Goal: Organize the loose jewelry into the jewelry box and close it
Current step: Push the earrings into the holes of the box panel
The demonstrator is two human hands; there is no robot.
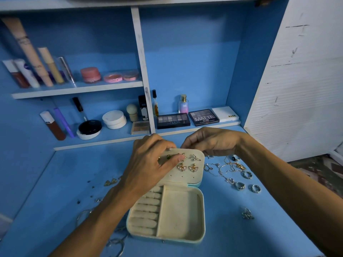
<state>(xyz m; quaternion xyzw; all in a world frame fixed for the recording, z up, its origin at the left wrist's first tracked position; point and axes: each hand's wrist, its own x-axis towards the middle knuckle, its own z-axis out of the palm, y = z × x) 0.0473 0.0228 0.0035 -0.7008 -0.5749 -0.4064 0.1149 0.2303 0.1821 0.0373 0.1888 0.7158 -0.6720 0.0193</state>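
Left hand (152,161) apparently pinches an earring (183,155); a palette (203,117) behind reads "MATTE".

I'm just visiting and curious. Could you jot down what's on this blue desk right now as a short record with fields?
Box: jewelry box, open
Lid panel: pair of fan earrings and a star-shaped earring pinned on
Bottom: visible ring rolls and large compartment hold nothing
Left hand: pinches an earring at the lid panel
Right hand: fingers curled at the lid's top edge; what they hold is hidden
Loose: rings and chains, right of the box
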